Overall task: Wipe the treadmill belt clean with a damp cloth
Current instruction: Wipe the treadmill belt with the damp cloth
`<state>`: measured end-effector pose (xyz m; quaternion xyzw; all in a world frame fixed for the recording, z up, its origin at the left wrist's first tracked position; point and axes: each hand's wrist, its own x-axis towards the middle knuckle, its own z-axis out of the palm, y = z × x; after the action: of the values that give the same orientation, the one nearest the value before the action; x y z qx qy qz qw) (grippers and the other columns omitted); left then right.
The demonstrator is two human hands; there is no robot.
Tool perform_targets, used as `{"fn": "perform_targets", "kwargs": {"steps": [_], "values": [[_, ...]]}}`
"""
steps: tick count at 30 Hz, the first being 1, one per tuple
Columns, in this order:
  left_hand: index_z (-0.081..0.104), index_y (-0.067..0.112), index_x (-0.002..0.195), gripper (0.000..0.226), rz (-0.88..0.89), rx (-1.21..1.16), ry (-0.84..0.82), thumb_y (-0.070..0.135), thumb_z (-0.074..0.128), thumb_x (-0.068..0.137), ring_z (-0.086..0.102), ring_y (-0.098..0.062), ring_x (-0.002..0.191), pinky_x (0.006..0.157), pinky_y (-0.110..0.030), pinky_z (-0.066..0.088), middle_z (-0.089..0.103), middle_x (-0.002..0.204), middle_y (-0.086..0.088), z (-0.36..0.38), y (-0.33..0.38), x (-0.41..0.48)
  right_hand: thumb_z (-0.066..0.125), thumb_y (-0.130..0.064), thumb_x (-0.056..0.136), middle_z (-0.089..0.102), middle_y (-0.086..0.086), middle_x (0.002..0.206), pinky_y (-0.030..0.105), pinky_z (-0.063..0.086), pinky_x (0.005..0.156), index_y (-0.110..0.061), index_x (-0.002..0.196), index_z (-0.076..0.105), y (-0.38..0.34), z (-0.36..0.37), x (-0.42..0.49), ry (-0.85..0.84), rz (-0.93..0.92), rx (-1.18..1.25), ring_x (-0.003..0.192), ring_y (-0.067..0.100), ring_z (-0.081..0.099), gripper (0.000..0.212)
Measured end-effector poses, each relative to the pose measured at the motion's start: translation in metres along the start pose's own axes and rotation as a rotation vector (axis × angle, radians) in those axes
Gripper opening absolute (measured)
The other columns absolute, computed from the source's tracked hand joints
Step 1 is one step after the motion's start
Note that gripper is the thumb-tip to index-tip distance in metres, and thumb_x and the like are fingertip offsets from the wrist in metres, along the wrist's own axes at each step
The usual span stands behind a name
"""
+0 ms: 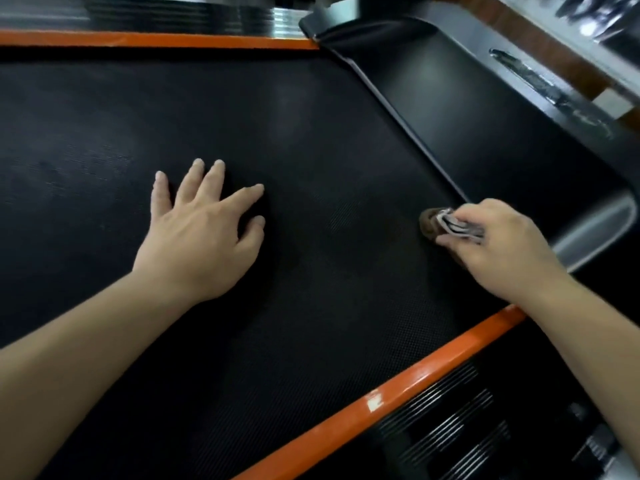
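Observation:
The black textured treadmill belt fills most of the view. My left hand rests flat on the belt near its middle, fingers spread and straight. My right hand grips a folded brown and grey cloth and holds it against the belt's right end, close to the black motor cover. Only the cloth's front fold shows past my fingers.
Orange side rails run along the far edge and the near edge of the belt. A black ribbed foot strip lies outside the near rail. Beyond the motor cover a wooden edge shows.

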<state>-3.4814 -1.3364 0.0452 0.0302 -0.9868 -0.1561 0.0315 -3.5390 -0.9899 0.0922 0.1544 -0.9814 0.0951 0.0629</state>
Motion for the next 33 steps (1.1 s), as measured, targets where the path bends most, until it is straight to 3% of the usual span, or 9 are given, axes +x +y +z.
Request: {"fn": "perform_targets", "kwargs": {"steps": [5, 9, 12, 15, 18, 24, 28, 31, 33], "values": [[0.037, 0.041, 0.151, 0.054, 0.006, -0.02, 0.003, 0.053, 0.035, 0.099, 0.0, -0.025, 0.156, 0.123, -0.056, -0.006, 0.017, 0.168, -0.009, 0.001, -0.001, 0.0, 0.07, -0.033, 0.088, 0.048, 0.009, 0.089, 0.039, 0.042, 0.076, -0.014, 0.096, 0.066, -0.006, 0.017, 0.056, 0.105, 0.133, -0.058, 0.094, 0.04, 0.056, 0.022], [0.037, 0.04, 0.153, 0.057, 0.025, -0.034, -0.019, 0.054, 0.035, 0.098, 0.002, -0.022, 0.157, 0.125, -0.052, -0.005, 0.017, 0.168, -0.004, -0.004, -0.001, -0.003, 0.072, -0.031, 0.084, 0.047, 0.0, 0.084, 0.039, 0.044, 0.071, -0.027, 0.088, 0.06, -0.014, -0.004, -0.014, -0.023, 0.011, -0.081, 0.082, 0.033, 0.053, 0.014], [0.024, 0.041, 0.158, 0.067, 0.062, -0.018, -0.093, 0.064, 0.018, 0.095, -0.007, -0.017, 0.156, 0.125, -0.045, -0.008, 0.006, 0.17, 0.0, -0.008, 0.001, -0.027, 0.074, -0.028, 0.082, 0.052, -0.004, 0.084, 0.04, 0.047, 0.072, -0.026, 0.091, 0.063, -0.016, -0.014, -0.054, -0.089, 0.019, -0.033, 0.083, 0.026, 0.054, 0.014], [0.012, 0.04, 0.16, 0.076, 0.123, 0.052, -0.112, 0.067, 0.003, 0.089, -0.013, -0.017, 0.155, 0.125, -0.043, -0.01, -0.002, 0.17, 0.0, -0.004, 0.004, -0.06, 0.072, -0.03, 0.085, 0.056, 0.008, 0.086, 0.036, 0.041, 0.068, -0.02, 0.091, 0.063, -0.014, 0.003, -0.013, -0.004, 0.14, -0.07, 0.086, 0.037, 0.058, 0.015], [0.02, 0.036, 0.16, 0.073, 0.141, 0.043, -0.072, 0.064, 0.01, 0.093, -0.007, -0.02, 0.156, 0.126, -0.046, -0.004, 0.006, 0.17, -0.004, 0.001, 0.004, -0.066, 0.069, -0.032, 0.088, 0.05, 0.014, 0.089, 0.039, 0.04, 0.071, -0.015, 0.1, 0.063, -0.027, 0.014, 0.003, 0.099, 0.256, -0.079, 0.09, 0.043, 0.057, 0.021], [0.031, 0.031, 0.157, 0.07, 0.155, 0.033, -0.043, 0.062, 0.019, 0.095, 0.002, -0.024, 0.157, 0.126, -0.052, 0.004, 0.016, 0.168, -0.008, 0.002, 0.002, -0.066, 0.072, -0.032, 0.082, 0.044, -0.003, 0.077, 0.037, 0.04, 0.064, -0.028, 0.076, 0.052, -0.055, -0.003, -0.059, -0.098, -0.018, 0.041, 0.071, 0.025, 0.05, 0.021], [0.028, 0.033, 0.157, 0.07, 0.153, 0.029, -0.043, 0.062, 0.018, 0.095, -0.001, -0.022, 0.157, 0.126, -0.05, 0.001, 0.013, 0.169, -0.006, 0.002, 0.003, -0.065, 0.067, -0.039, 0.086, 0.05, 0.016, 0.086, 0.037, 0.04, 0.068, -0.022, 0.078, 0.048, -0.038, 0.004, 0.005, 0.043, 0.299, 0.024, 0.084, 0.043, 0.058, 0.026], [0.031, 0.033, 0.156, 0.07, 0.153, 0.016, -0.024, 0.062, 0.018, 0.094, 0.001, -0.022, 0.157, 0.126, -0.05, 0.001, 0.016, 0.169, -0.006, 0.002, 0.003, -0.066, 0.067, -0.046, 0.085, 0.049, 0.009, 0.087, 0.039, 0.045, 0.068, -0.023, 0.081, 0.051, -0.078, 0.023, -0.02, 0.074, 0.126, 0.023, 0.078, 0.037, 0.056, 0.028], [0.032, 0.032, 0.156, 0.07, 0.151, 0.004, -0.015, 0.062, 0.019, 0.094, 0.003, -0.023, 0.157, 0.126, -0.049, 0.001, 0.017, 0.168, -0.006, 0.002, 0.002, -0.066, 0.063, -0.051, 0.084, 0.042, -0.005, 0.08, 0.032, 0.04, 0.059, -0.029, 0.075, 0.041, -0.104, 0.021, -0.05, -0.046, -0.044, 0.134, 0.068, 0.019, 0.049, 0.033]]}}
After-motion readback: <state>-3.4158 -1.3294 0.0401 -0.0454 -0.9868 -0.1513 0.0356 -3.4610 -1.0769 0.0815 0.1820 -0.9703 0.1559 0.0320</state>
